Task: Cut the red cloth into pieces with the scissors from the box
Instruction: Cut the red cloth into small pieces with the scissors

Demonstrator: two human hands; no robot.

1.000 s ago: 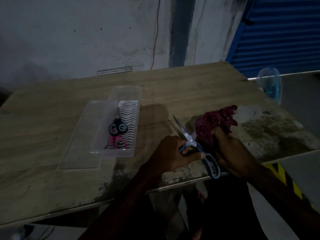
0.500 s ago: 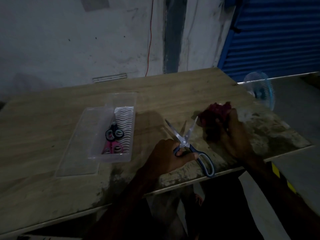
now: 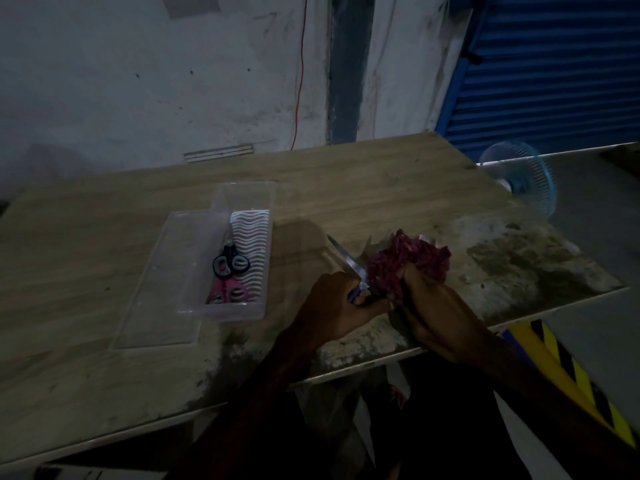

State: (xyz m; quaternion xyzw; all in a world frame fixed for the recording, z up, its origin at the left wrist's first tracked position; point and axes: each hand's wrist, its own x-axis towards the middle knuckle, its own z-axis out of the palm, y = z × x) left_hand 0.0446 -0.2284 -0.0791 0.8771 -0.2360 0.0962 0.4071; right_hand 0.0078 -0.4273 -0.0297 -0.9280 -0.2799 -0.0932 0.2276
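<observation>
My left hand [image 3: 337,303] grips the blue handles of a pair of scissors [image 3: 348,263], whose silver blades point up and to the left over the table. My right hand [image 3: 438,315] holds the bunched red cloth [image 3: 407,261] right beside the blades, and the cloth covers part of the scissors. The handles are mostly hidden by my fingers. The clear plastic box [image 3: 256,199] stands to the left and holds a black pair of scissors [image 3: 230,263] and a pink pair [image 3: 228,293].
The box's clear lid [image 3: 156,306] lies flat against its left side on the wooden table [image 3: 104,244]. A blue fan [image 3: 526,181] stands beyond the table's right edge. Yellow-black tape [image 3: 561,368] marks the floor at the lower right.
My right hand has brought the red cloth back toward the scissors, from apart to against the blades. My left hand has stayed on the handles near the front edge.
</observation>
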